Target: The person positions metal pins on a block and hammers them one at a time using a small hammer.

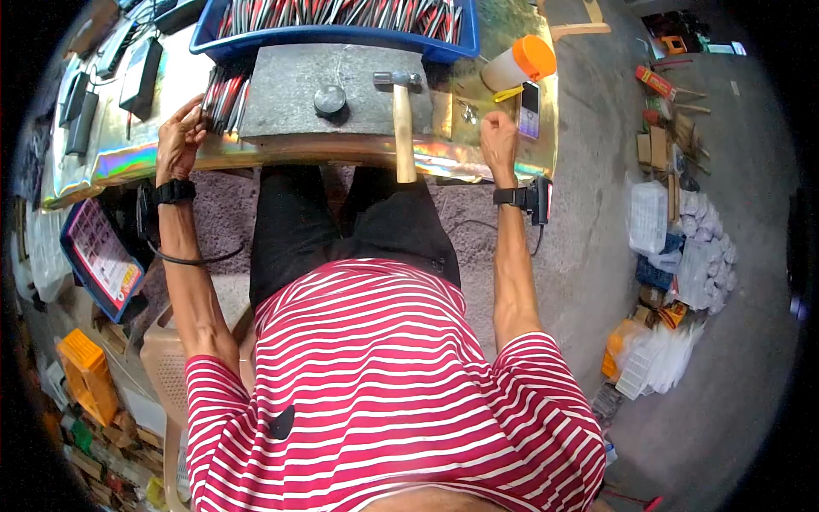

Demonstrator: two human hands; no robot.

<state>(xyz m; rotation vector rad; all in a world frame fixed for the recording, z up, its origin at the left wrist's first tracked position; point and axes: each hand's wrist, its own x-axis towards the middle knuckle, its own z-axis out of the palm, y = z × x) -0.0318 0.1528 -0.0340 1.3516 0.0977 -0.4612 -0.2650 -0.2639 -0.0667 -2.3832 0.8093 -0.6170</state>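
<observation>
My left hand (181, 136) rests at the table's left front, its fingers loosely bent and partly spread. The fingertips touch the edge of a small pile of slim red, black and grey tools (226, 101), whose exact kind I cannot make out. My right hand (499, 141) is curled closed on the table at the right; its inside is hidden. Small metal pieces (468, 111) lie left of it, and a phone (529, 111) with a yellow strap lies just right. Between my hands, a hammer (404, 128) and a round dark metal piece (330, 101) lie on a grey metal block (281, 94).
A blue tray (334, 34) full of similar slim tools stands behind the block. An orange-lidded jar (516, 64) is at the back right. Black boxes (141, 78) with cables sit at the far left. A beige plastic chair (166, 375) stands beside me; boxes and bags line the floor.
</observation>
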